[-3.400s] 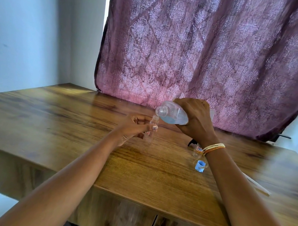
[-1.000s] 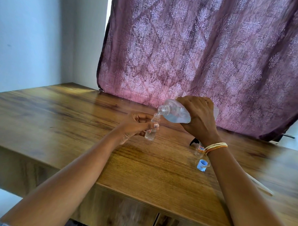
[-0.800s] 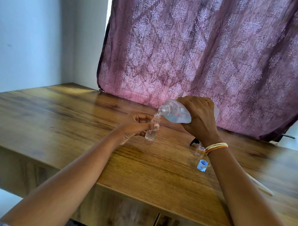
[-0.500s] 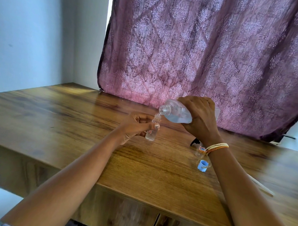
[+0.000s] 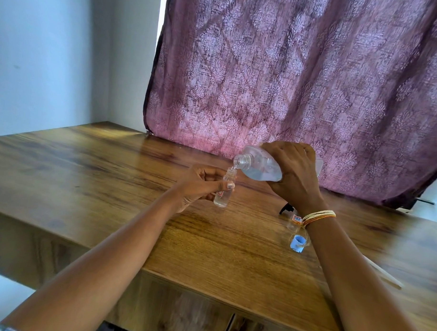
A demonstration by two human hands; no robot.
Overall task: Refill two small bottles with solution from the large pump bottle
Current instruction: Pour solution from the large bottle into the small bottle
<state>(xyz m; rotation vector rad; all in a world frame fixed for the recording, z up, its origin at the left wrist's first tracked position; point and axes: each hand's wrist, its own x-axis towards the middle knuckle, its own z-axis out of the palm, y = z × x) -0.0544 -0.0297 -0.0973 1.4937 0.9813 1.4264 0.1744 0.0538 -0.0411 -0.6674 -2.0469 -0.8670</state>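
Nearest, at lower right of the frame, a blue cap (image 5: 297, 243) lies on the table (image 5: 113, 166) beside a second small bottle (image 5: 292, 221), half hidden by the right wrist. At centre, the left hand (image 5: 202, 185) has its grip curled round the small bottle (image 5: 224, 191), tilted, base near the wood. Just above, the right hand (image 5: 292, 176) clasps the large bottle (image 5: 258, 166), tipped, mouth at the small neck. The narrow opening likely makes overflow the risk; a steeper tip could spill solution.
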